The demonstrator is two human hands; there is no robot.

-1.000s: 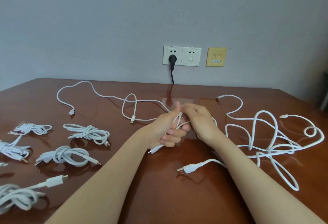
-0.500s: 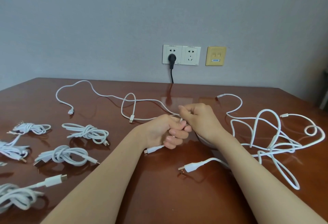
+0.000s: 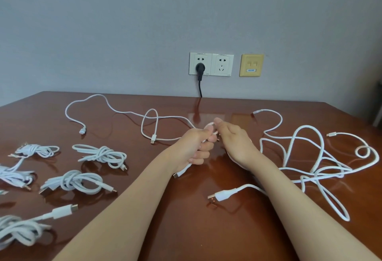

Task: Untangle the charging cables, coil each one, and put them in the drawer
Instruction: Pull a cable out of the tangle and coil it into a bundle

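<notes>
My left hand [image 3: 196,147] grips a bundle of white charging cable [image 3: 182,171] in its fist at the table's middle; a plug end sticks out below the fist. My right hand [image 3: 233,138] pinches the same cable's loop right beside the left thumb. That cable runs left across the table to a loose end [image 3: 82,131]. A tangle of white cables [image 3: 316,163] lies to the right, with a USB plug [image 3: 215,196] near my right forearm. Several coiled cables [image 3: 101,155] lie on the left. No drawer is in view.
The brown wooden table [image 3: 186,229] meets a grey wall with two white sockets [image 3: 210,64], a black plug [image 3: 200,68] in one, and a yellow data plate [image 3: 251,65]. More coiled cables [image 3: 18,229] lie at the left edge.
My hands stayed together at the middle. The left fist tightened round the bundle and the right hand moved over to the loop at the left thumb. The cable on the left shifted slightly.
</notes>
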